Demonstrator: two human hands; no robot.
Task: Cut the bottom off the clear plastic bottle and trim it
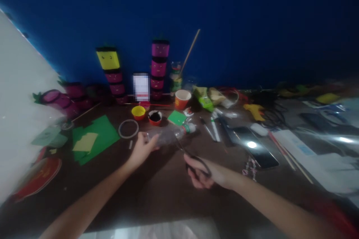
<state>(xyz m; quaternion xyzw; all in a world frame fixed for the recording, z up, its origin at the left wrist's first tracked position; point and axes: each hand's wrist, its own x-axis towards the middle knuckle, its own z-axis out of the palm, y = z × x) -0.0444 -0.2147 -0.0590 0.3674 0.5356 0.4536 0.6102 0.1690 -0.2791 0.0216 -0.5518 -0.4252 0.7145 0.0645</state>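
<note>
A clear plastic bottle (166, 136) lies on its side above the dark table, its neck and green-and-red label pointing right. My left hand (144, 146) is closed round the bottle's bottom end. In my right hand (199, 171) is a pair of scissors (188, 152) with dark handles, fingers wrapped through the loops. The blade tips meet the bottle's side near the label; blur hides whether they have gone through the plastic. Behind the bottle lie a green square of paper (177, 118), a yellow cup (138, 112) and a small cup of dark stuff (155, 118).
Green sheets (103, 134) and a clear ring (128, 129) lie left. Towers of purple cups (159, 69) stand along the blue wall, with an orange paper cup (182, 100) nearby. Pens (215, 130), a phone (256, 147) and a yellow glue gun (254, 112) are right.
</note>
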